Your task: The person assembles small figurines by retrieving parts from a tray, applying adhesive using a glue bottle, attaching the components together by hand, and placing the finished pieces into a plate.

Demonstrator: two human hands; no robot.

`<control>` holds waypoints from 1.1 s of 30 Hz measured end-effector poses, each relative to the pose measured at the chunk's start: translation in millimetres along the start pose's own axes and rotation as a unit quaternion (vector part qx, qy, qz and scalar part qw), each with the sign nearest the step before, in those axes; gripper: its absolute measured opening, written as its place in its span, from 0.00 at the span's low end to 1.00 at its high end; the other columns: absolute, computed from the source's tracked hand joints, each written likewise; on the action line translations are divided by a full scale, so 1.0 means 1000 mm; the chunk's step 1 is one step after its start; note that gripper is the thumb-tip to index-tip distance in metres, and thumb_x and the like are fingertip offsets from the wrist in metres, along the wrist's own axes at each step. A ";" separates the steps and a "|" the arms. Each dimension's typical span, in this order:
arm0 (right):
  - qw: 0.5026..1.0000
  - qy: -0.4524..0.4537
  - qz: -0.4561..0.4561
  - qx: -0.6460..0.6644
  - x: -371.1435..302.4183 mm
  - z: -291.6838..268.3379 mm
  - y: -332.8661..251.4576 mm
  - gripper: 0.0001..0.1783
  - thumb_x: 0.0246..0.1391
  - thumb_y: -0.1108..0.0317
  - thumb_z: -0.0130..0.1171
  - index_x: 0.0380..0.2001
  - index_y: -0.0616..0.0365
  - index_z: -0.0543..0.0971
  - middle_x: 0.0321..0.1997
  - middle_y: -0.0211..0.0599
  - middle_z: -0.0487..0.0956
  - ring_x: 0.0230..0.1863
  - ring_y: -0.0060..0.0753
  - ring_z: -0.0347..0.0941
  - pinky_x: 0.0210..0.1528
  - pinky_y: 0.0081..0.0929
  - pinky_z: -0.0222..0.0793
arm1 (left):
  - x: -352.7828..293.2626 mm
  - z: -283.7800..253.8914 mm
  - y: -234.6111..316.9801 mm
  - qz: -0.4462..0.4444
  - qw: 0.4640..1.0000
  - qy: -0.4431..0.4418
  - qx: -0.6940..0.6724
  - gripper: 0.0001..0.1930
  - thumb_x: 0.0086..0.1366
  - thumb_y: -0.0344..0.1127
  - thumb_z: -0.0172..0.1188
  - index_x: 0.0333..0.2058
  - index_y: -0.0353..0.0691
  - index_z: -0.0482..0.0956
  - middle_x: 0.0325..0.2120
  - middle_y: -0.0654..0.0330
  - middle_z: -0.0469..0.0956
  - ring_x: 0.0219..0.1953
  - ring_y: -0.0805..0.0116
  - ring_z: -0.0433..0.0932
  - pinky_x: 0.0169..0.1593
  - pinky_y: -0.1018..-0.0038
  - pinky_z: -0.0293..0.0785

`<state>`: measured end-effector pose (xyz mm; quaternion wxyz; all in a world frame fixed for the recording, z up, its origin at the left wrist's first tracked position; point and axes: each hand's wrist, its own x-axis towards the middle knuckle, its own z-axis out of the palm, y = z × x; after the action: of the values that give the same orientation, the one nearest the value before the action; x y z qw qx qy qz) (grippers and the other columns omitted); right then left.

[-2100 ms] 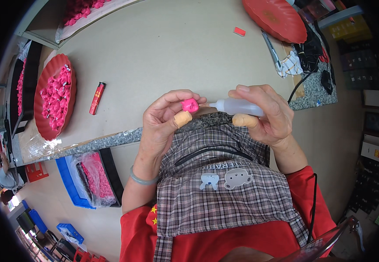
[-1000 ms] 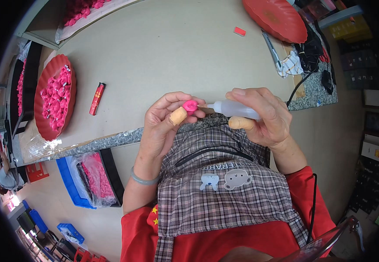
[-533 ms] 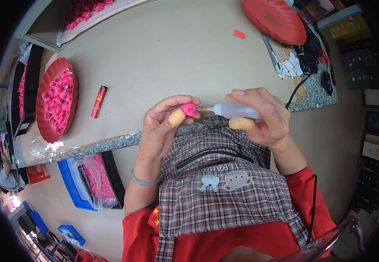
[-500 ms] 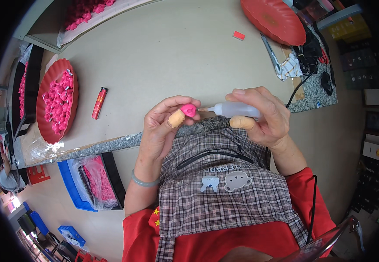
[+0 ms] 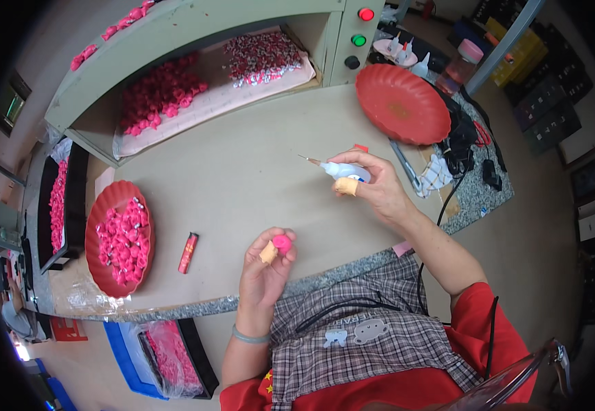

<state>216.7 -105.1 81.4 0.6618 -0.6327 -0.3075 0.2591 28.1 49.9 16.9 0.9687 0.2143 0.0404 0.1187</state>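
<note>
Near the table's front edge, my left hand (image 5: 262,277) pinches a small, rounded pink piece (image 5: 282,242) between thumb and fingers. Farther forward and to the right, my right hand (image 5: 385,192) is closed around a translucent squeeze bottle (image 5: 340,170) with a thin needle tip. That tip points left over the table, well apart from the pink piece. Both thumbs wear tan covers. To the left of my left hand lies a slim red stick with black ends (image 5: 188,253). A scalloped red dish (image 5: 95,218) farther left holds many pink pieces with silvery bits.
A pale cabinet (image 5: 349,34) with pink pieces on its shelf stands at the back. Right of it are a red plate (image 5: 393,96), a cutter knife (image 5: 406,166), a cloth (image 5: 437,177) and a black cable. Below the left edge sits a blue bin (image 5: 125,356).
My right hand has drawn the bottle away from the pink piece, forward over the table; its tip was at the piece before. The head view has shifted, showing more of the cabinet.
</note>
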 end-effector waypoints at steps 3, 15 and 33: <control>0.998 0.013 0.016 0.051 0.028 0.000 0.009 0.15 0.46 0.79 0.60 0.37 0.59 0.69 0.35 0.31 0.70 0.31 0.22 0.73 0.31 0.21 0.72 | 0.000 -0.001 0.002 -0.007 1.000 0.013 -0.009 0.15 0.58 0.29 0.58 0.44 0.30 0.74 0.42 0.47 0.74 0.34 0.66 0.75 0.40 0.77 0.75; 0.867 0.129 -0.169 -0.451 0.229 -0.021 0.040 0.09 0.46 0.68 0.61 0.31 0.60 0.78 0.32 0.49 0.77 0.35 0.52 0.75 0.37 0.43 0.69 | 0.007 -0.003 0.005 -0.038 0.999 -0.011 0.037 0.16 0.59 0.32 0.57 0.45 0.31 0.75 0.42 0.49 0.76 0.35 0.65 0.76 0.40 0.75 0.72; 0.761 0.078 -0.094 -0.637 0.297 -0.009 0.046 0.14 0.46 0.66 0.61 0.34 0.65 0.79 0.36 0.55 0.79 0.41 0.55 0.76 0.46 0.41 0.72 | 0.005 0.000 0.011 -0.062 0.998 -0.003 0.025 0.14 0.61 0.29 0.54 0.46 0.34 0.75 0.42 0.52 0.76 0.35 0.67 0.75 0.40 0.75 0.71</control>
<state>426.4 109.0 58.9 0.1494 -0.8943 -0.4072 -0.1102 30.9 61.3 21.2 0.9686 0.2360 0.0535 0.0566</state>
